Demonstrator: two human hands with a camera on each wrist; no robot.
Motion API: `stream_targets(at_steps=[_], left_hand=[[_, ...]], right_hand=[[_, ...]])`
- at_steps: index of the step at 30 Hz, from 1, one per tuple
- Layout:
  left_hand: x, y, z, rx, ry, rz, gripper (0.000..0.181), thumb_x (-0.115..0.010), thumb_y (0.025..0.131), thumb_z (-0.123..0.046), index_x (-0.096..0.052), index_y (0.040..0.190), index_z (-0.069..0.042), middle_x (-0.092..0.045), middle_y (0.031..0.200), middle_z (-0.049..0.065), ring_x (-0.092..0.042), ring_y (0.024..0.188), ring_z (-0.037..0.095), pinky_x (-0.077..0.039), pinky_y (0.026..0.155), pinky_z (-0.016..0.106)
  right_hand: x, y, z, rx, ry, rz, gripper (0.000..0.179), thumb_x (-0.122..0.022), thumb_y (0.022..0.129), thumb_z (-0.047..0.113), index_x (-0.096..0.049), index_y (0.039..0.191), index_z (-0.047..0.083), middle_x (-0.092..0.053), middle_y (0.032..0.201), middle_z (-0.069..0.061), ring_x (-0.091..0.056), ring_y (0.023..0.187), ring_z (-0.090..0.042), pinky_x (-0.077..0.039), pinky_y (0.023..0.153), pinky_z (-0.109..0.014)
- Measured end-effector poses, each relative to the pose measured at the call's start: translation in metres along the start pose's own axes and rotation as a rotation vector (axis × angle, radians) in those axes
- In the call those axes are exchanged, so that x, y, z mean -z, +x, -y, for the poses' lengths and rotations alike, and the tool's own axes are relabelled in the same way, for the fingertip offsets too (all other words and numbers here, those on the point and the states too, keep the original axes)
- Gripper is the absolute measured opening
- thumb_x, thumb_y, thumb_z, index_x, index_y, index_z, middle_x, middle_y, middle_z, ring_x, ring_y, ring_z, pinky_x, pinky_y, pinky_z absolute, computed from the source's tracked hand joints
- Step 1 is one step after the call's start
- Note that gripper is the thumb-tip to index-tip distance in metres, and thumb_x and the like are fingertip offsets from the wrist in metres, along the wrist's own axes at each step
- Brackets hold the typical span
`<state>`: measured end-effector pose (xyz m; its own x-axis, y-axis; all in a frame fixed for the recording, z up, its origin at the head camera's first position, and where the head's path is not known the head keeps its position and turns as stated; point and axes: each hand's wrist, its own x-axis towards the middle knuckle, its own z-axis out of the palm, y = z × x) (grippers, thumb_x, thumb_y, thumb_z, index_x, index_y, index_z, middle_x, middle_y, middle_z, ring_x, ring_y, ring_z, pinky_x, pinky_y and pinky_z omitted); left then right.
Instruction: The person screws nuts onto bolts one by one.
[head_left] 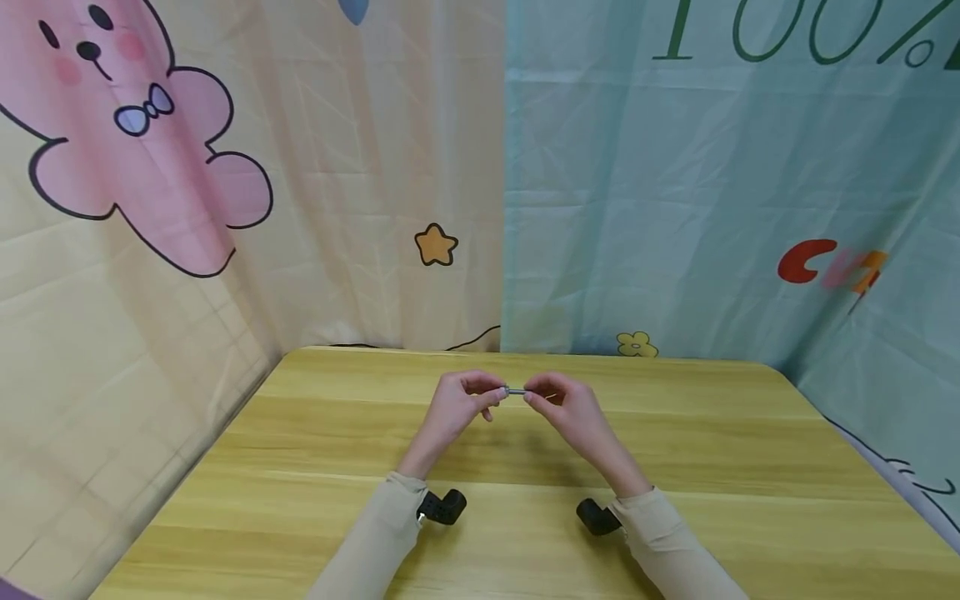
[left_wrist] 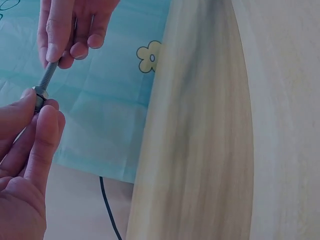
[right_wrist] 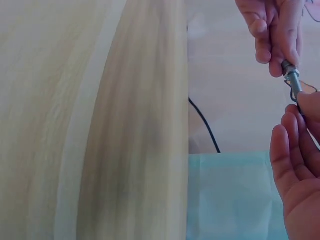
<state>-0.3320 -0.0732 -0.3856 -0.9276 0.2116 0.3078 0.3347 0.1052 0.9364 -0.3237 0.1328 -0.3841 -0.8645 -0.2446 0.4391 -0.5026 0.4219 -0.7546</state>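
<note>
Both hands meet over the table, joined by a small metal bolt (head_left: 517, 391) held between them. My left hand (head_left: 459, 403) pinches its head end between thumb and fingers. A nut (left_wrist: 41, 92) sits on the bolt close to the head, at the left fingertips, and the threaded shank (left_wrist: 48, 75) shows beyond it. The other end of the bolt is pinched by my right hand (head_left: 572, 408), whose fingertips cover the tip. In the right wrist view the nut (right_wrist: 291, 74) and part of the shank show between the two hands.
Beneath the hands is a wooden table (head_left: 330, 467), its far edge near a printed curtain (head_left: 570, 208). A black camera (head_left: 444, 507) is worn on the left wrist and another (head_left: 597, 517) on the right. A dark cable (right_wrist: 204, 122) hangs past the table's edge.
</note>
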Motion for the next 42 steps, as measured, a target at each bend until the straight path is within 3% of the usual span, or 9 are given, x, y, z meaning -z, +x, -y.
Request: stream_targets(at_steps=[5, 11, 17, 20, 26, 34, 38, 42], left_hand=[[-0.001, 0.01, 0.009, 0.075, 0.011, -0.017, 0.009, -0.072, 0.089, -0.003, -0.073, 0.096, 0.003, -0.072, 0.087, 0.013, -0.064, 0.073, 0.022, -0.057, 0.061, 0.042], [-0.001, 0.027, 0.02, 0.186, 0.043, -0.018, 0.013, -0.071, 0.088, 0.003, -0.071, 0.099, 0.008, -0.071, 0.089, 0.021, -0.069, 0.071, 0.027, -0.058, 0.065, 0.037], [0.003, 0.041, 0.029, 0.268, 0.116, -0.009, 0.008, -0.071, 0.087, 0.004, -0.072, 0.094, 0.008, -0.071, 0.086, 0.02, -0.068, 0.067, 0.023, -0.058, 0.065, 0.036], [0.004, 0.046, 0.032, 0.281, 0.146, -0.009, 0.006, -0.071, 0.087, 0.004, -0.073, 0.091, 0.007, -0.071, 0.084, 0.017, -0.067, 0.066, 0.021, -0.058, 0.063, 0.033], [0.006, 0.053, 0.042, 0.286, 0.313, -0.003, 0.004, -0.075, 0.085, -0.001, -0.076, 0.087, 0.003, -0.07, 0.081, 0.009, -0.06, 0.067, 0.019, -0.05, 0.061, 0.025], [0.007, 0.056, 0.05, 0.261, 0.427, 0.033, 0.003, -0.078, 0.081, -0.005, -0.077, 0.079, -0.004, -0.07, 0.082, 0.004, -0.056, 0.078, 0.019, -0.048, 0.072, 0.032], [0.006, 0.059, 0.051, 0.264, 0.471, 0.042, 0.005, -0.078, 0.083, -0.007, -0.077, 0.083, -0.002, -0.071, 0.084, 0.004, -0.057, 0.083, 0.02, -0.046, 0.079, 0.033], [0.005, 0.058, 0.05, 0.262, 0.481, 0.06, 0.004, -0.077, 0.083, -0.005, -0.078, 0.086, -0.002, -0.072, 0.085, 0.004, -0.057, 0.083, 0.017, -0.045, 0.078, 0.031]], right_hand=[[-0.003, 0.011, -0.008, -0.103, -0.027, 0.051, 0.009, -0.071, 0.092, 0.014, -0.071, 0.1, 0.01, -0.069, 0.094, -0.001, -0.066, 0.088, -0.017, -0.055, 0.079, -0.037], [-0.008, 0.03, -0.025, -0.191, -0.052, 0.103, 0.01, -0.072, 0.091, 0.011, -0.071, 0.099, 0.006, -0.07, 0.094, -0.003, -0.067, 0.091, -0.02, -0.055, 0.077, -0.037], [-0.015, 0.049, -0.042, -0.227, -0.093, 0.181, 0.01, -0.072, 0.09, 0.011, -0.072, 0.098, 0.005, -0.07, 0.088, -0.003, -0.062, 0.078, -0.016, -0.052, 0.068, -0.031], [-0.018, 0.056, -0.049, -0.235, -0.091, 0.212, 0.009, -0.071, 0.09, 0.01, -0.072, 0.096, 0.004, -0.069, 0.085, -0.004, -0.06, 0.071, -0.016, -0.05, 0.063, -0.029], [-0.024, 0.061, -0.058, -0.227, -0.084, 0.253, 0.006, -0.071, 0.088, 0.005, -0.072, 0.092, 0.001, -0.067, 0.079, -0.004, -0.054, 0.06, -0.013, -0.047, 0.055, -0.025], [-0.028, 0.062, -0.064, -0.197, -0.168, 0.264, 0.004, -0.073, 0.087, 0.005, -0.073, 0.089, 0.001, -0.069, 0.081, -0.003, -0.055, 0.069, -0.013, -0.048, 0.064, -0.026], [-0.028, 0.064, -0.063, -0.211, -0.206, 0.269, 0.004, -0.074, 0.087, 0.006, -0.074, 0.088, 0.003, -0.069, 0.081, -0.001, -0.055, 0.071, -0.013, -0.047, 0.067, -0.026], [-0.028, 0.064, -0.061, -0.233, -0.233, 0.284, 0.004, -0.075, 0.086, 0.008, -0.075, 0.088, 0.004, -0.068, 0.08, 0.0, -0.054, 0.071, -0.012, -0.046, 0.067, -0.026]])
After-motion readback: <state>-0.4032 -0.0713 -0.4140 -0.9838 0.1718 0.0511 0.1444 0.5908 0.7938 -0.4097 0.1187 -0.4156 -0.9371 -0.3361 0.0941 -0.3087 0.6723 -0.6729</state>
